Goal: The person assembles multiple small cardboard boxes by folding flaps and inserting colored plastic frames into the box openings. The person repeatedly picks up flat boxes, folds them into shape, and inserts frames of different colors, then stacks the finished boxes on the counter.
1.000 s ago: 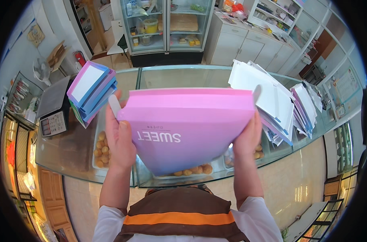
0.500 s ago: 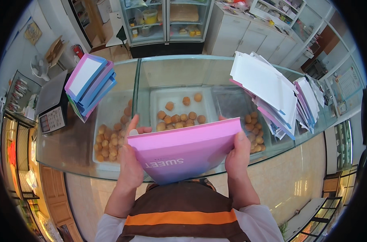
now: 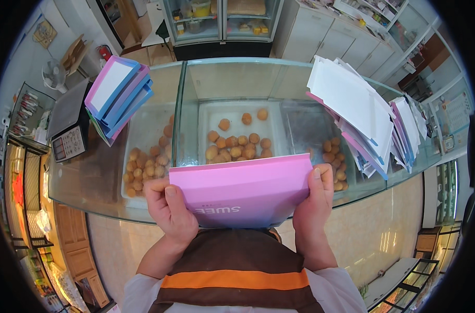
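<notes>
A pink cardboard box (image 3: 242,182), shading to bluish purple at its near end and printed in white, is held in front of my apron. My left hand (image 3: 169,211) grips its left edge with curled fingers, thumb up. At the right edge, my right hand (image 3: 314,203) is closed on the box, thumb near the top corner. Behind the box, round brown balls (image 3: 241,141) of food lie in a white tray (image 3: 202,116) inside the glass counter. The box covers the tray's near part.
Left on the counter, a black scale (image 3: 68,143) stands beside a stack of pink and blue box trays (image 3: 117,99). On the right lean several folded white boxes (image 3: 352,104). More balls (image 3: 146,167) fill a left tray. A glass-door fridge (image 3: 222,21) stands beyond the counter.
My left fingers, spread behind the box's left edge before, have curled in around it. My right hand has also closed more. The box's top edge is now more level, and the view has shifted slightly.
</notes>
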{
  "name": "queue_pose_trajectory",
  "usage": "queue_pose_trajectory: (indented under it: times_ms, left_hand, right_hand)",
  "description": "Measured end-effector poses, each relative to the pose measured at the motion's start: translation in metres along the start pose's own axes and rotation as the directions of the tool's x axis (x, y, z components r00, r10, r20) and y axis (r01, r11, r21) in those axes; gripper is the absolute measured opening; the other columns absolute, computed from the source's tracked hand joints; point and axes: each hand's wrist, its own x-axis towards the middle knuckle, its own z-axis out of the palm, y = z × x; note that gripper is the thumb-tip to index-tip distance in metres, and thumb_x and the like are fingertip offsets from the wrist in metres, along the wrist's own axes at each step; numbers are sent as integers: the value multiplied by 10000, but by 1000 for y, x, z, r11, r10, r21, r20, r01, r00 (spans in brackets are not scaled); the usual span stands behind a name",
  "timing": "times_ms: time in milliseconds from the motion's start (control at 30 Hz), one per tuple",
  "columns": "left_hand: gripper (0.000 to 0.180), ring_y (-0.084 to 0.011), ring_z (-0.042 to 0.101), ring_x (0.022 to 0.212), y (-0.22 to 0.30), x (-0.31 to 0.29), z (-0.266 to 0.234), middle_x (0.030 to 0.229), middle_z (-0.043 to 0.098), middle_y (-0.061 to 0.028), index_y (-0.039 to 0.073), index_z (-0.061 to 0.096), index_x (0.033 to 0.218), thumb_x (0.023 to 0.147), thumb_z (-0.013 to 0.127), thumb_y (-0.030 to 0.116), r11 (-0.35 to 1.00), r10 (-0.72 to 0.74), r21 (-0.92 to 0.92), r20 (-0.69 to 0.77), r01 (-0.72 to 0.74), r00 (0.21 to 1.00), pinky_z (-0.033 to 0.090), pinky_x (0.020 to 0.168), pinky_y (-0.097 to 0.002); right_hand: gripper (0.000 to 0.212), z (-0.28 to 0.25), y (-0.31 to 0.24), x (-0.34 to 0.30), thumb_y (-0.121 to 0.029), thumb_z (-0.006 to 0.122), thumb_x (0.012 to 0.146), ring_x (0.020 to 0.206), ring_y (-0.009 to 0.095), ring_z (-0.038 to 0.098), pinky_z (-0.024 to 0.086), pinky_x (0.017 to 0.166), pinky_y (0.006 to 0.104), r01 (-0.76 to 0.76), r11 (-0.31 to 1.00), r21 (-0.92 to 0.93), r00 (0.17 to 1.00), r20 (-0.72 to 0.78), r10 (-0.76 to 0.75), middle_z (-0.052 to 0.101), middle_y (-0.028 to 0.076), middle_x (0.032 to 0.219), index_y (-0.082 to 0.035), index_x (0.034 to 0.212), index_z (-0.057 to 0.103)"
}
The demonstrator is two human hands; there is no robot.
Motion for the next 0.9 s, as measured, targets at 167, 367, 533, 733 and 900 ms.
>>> queue_pose_trajectory:
  times_ms: [167,367,533,733,900]
  left_hand:
    - [278,-95,514,1005,28,9,21,1156,572,-53,22,522,1262,1149,486,274,926,-345,-149,34,347,938,430,911,-271]
    - [283,-89,551,1019,24,14,26,1157,613,-39,30,533,1291,1143,509,270,945,-256,-196,47,261,965,451,931,-270]
    - [261,-82,566,969,21,23,22,1094,652,-33,23,595,1177,1102,596,273,960,-185,-216,-13,178,983,464,912,-272]
    - [177,-170,597,884,-4,79,-28,985,695,-65,41,670,999,1006,717,212,746,-11,-535,586,396,810,478,873,-354]
    - [74,-256,650,956,-33,73,-69,938,704,-63,86,737,1006,970,703,141,988,-133,110,958,105,254,419,1060,-474]
  right_hand:
    - [159,-9,-2,-4,-226,540,1117,889,43,495,410,825,235,-84,985,151,996,-11,86,584,-39,949,-92,1036,566]
    - [209,-7,5,-4,-226,574,1109,920,61,565,459,864,261,-55,987,152,997,-46,62,675,2,989,-41,1047,649]
    - [248,0,-1,4,-223,578,1109,890,72,572,474,843,277,17,987,161,997,-81,-4,683,17,983,-3,1094,692]
    - [189,-26,-18,39,-147,634,1046,953,158,622,480,878,317,27,969,244,845,512,-152,722,80,1018,17,1081,722]
    - [79,-57,-4,55,-36,750,880,892,230,642,407,1065,427,389,870,-303,456,884,104,711,19,863,-64,953,746]
